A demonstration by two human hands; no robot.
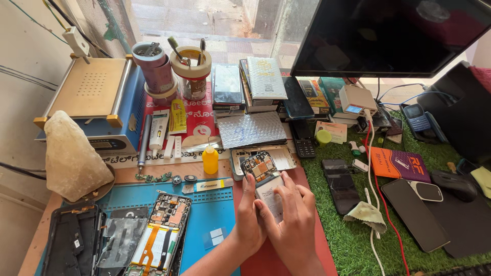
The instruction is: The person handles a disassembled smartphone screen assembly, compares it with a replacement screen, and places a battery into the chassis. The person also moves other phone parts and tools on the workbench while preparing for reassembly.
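While the left hand [249, 212] grips the opened phone [264, 179] steady, the right hand [291, 214] clasps its battery, fingers curled.

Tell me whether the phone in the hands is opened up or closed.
Opened up: the phone held by left hand and right hand shows bare circuit boards, no back cover.

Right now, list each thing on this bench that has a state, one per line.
Held phone: back off, circuit board exposed, gripped by left hand and right hand.
Second opened phone: back off, flat on blue mat.
Yellow bottle: upright, capped.
Monitor: screen dark.
Black phone: face up on green turf, screen dark.
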